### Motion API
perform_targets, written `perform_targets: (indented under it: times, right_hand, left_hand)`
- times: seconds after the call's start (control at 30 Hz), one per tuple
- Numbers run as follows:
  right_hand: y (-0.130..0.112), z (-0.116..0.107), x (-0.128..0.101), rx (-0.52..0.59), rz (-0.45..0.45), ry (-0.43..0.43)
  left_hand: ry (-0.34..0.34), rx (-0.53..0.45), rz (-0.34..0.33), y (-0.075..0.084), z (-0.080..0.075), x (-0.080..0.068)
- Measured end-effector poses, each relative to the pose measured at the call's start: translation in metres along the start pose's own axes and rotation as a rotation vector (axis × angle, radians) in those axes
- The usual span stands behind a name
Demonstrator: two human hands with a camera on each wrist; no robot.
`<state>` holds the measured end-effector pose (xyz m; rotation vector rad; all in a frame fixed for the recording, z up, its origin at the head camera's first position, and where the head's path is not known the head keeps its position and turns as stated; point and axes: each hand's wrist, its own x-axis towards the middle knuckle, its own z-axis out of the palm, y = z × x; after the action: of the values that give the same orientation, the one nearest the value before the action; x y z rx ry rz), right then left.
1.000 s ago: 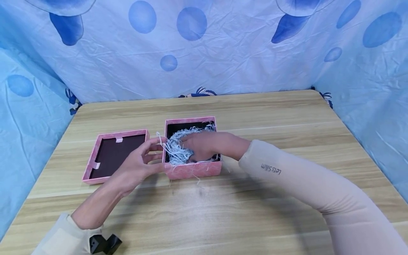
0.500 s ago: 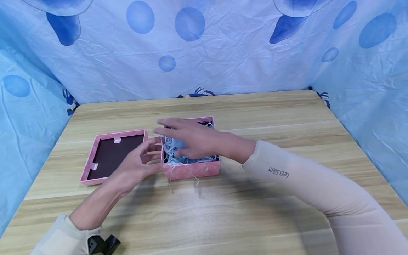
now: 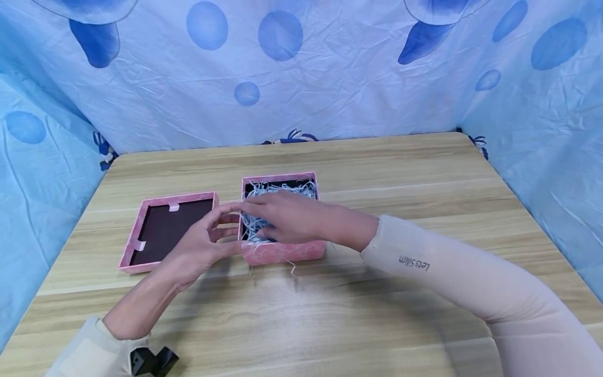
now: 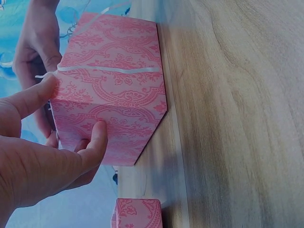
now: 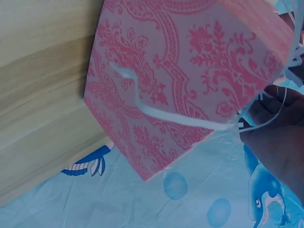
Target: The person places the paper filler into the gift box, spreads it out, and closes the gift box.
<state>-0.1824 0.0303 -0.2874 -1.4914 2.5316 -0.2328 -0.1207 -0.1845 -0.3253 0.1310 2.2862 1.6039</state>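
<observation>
A pink patterned box (image 3: 283,253) stands uncovered on the table, with pale blue shredded paper (image 3: 301,189) inside. My right hand (image 3: 301,215) lies palm down over the paper, its fingers stretched toward the box's left rim; its fingertips are close to the left hand's. At the left near corner my left hand (image 3: 200,246) rests against the box, fingers loosely bent. In the left wrist view its thumb touches the rim at the corner and a finger (image 4: 99,135) lies on the side wall. The paper beneath the right palm is hidden.
Left of the box lies the pink lid (image 3: 176,230), its dark inside facing up, partly behind the left hand. Loose paper strands (image 5: 166,116) hang down the box's front. A blue patterned curtain (image 3: 330,78) surrounds the wooden table (image 3: 400,173).
The right hand has come up out of the paper, swung toward the box's far left, then lowered onto the paper. More paper shows at the box's far side. The left hand has stayed put.
</observation>
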Motion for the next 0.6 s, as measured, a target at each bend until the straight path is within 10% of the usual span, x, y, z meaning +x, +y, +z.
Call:
perform_targets:
  times: [0.6]
  right_hand:
    - [-0.0006, 0.0052, -0.0017, 0.109, 0.023, -0.066]
  left_hand:
    - [-0.007, -0.045, 0.02, -0.002, 0.0008, -0.0005]
